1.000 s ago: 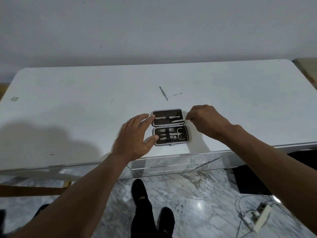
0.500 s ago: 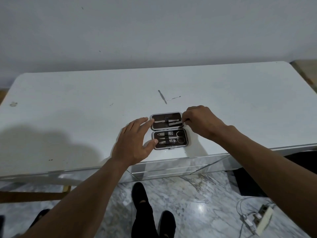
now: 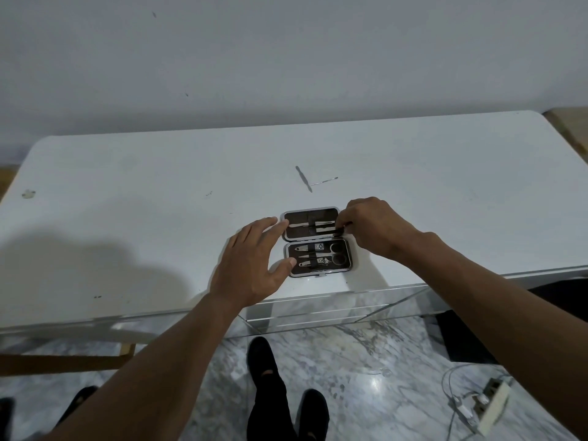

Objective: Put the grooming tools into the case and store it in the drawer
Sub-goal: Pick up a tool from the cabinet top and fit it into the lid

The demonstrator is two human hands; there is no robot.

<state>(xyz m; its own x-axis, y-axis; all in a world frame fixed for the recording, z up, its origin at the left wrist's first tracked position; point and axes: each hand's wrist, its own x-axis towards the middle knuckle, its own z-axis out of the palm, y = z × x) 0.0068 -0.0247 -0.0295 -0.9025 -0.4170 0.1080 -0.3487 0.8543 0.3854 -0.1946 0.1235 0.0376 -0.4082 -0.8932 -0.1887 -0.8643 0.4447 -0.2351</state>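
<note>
A small grooming case [image 3: 346, 254] lies open near the front edge of the white table [image 3: 127, 218]. Its near half holds scissors, clippers and other tools under a strap; its far half holds two slim tools. My left hand [image 3: 251, 259] rests flat against the case's left side, fingers spread. My right hand [image 3: 369, 227] is at the far half's right edge, fingertips pinched on the end of a slim tool [image 3: 324, 230] lying in it. Two loose thin metal tools [image 3: 304, 179] lie crossed on the table beyond the case.
The table's mirrored front [image 3: 318, 310] below the case reflects the marble floor [image 3: 366, 370]. A power strip with cables [image 3: 483, 405] lies on the floor at right. A wall stands behind the table. My feet in dark shoes are under the front edge.
My right hand has slid left onto the far half's right edge, pushing the slim tool further in. My left hand has stayed against the case.
</note>
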